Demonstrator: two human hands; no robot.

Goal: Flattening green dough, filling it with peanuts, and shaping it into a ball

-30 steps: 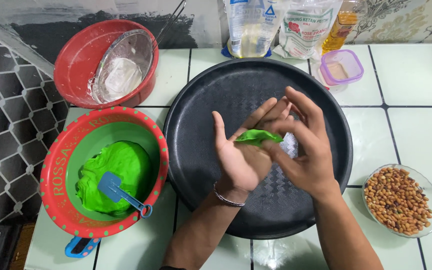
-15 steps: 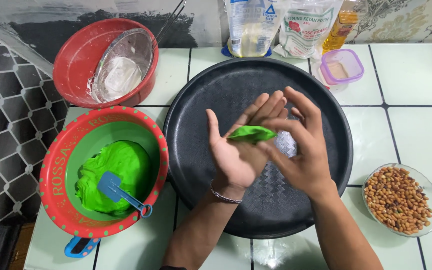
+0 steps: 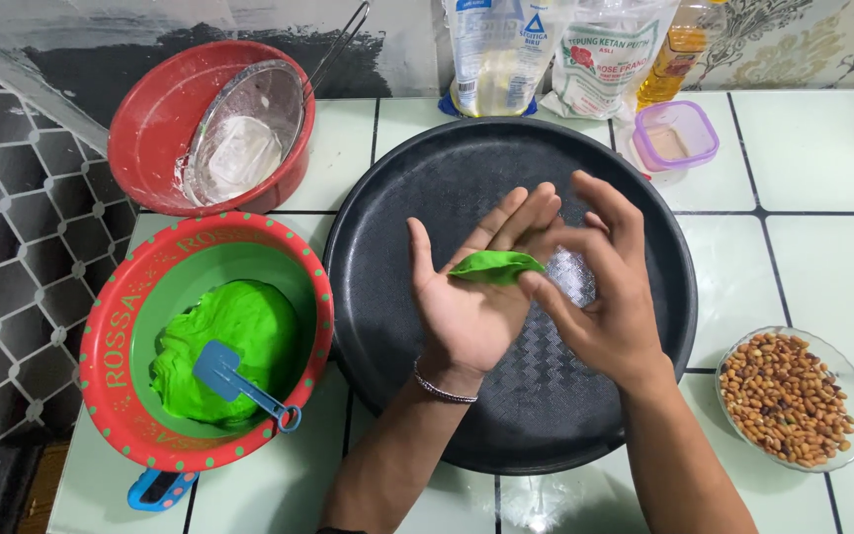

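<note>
My left hand (image 3: 469,297) is held palm up over a large round black tray (image 3: 387,198). A small flattened piece of green dough (image 3: 494,265) lies across its fingers. My right hand (image 3: 600,297) sits just to the right, fingers curled, its thumb and fingertips touching the dough's edge. A bracelet circles my left wrist. To the left stands a red and green bowl (image 3: 111,326) with a big lump of green dough (image 3: 239,336) and a blue scraper (image 3: 234,381) stuck in it.
A red bowl (image 3: 155,129) with a metal sieve (image 3: 244,129) stands at the back left. A glass dish of peanuts (image 3: 791,398) sits at the right. Plastic bags, an oil bottle (image 3: 679,49) and a small purple-rimmed container (image 3: 676,135) line the back of the tiled counter.
My right hand has slid slightly right and opened off the dough, which now shows more fully on my left fingers. The left palm has turned flatter.
</note>
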